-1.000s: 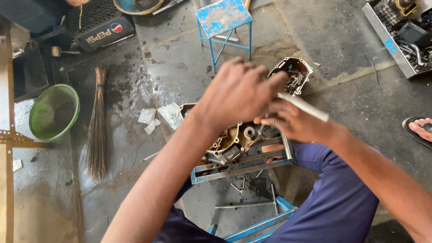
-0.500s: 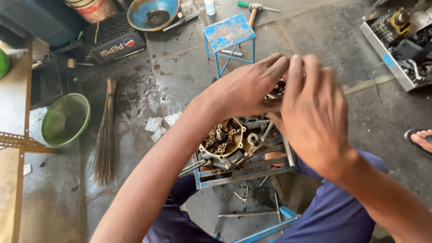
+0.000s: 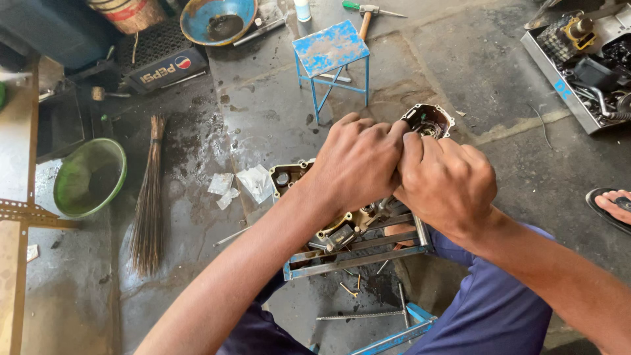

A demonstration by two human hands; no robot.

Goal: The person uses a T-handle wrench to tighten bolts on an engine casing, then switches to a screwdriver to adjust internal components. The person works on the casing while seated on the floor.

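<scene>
My left hand (image 3: 355,161) and my right hand (image 3: 447,181) are clenched and pressed together, fingertips meeting. Whatever they pinch is hidden by the fingers. They hover over a greasy metal engine case (image 3: 289,176) with gears showing, which rests on a low steel frame stand (image 3: 355,261). Just beyond my knuckles, a loose engine cover (image 3: 430,119) lies open side up on the concrete floor.
A small blue stool (image 3: 330,47) stands behind the case, with a hammer (image 3: 365,13) and a blue bowl (image 3: 220,20) further back. On the left are a green basin (image 3: 89,177), a broom (image 3: 150,197) and paper scraps (image 3: 253,181). A parts tray (image 3: 578,59) and someone's sandalled foot (image 3: 611,204) are on the right.
A second ago my right hand held a pale metal rod beside the case. Both hands have since come together and closed over the case, and the rod is out of sight.
</scene>
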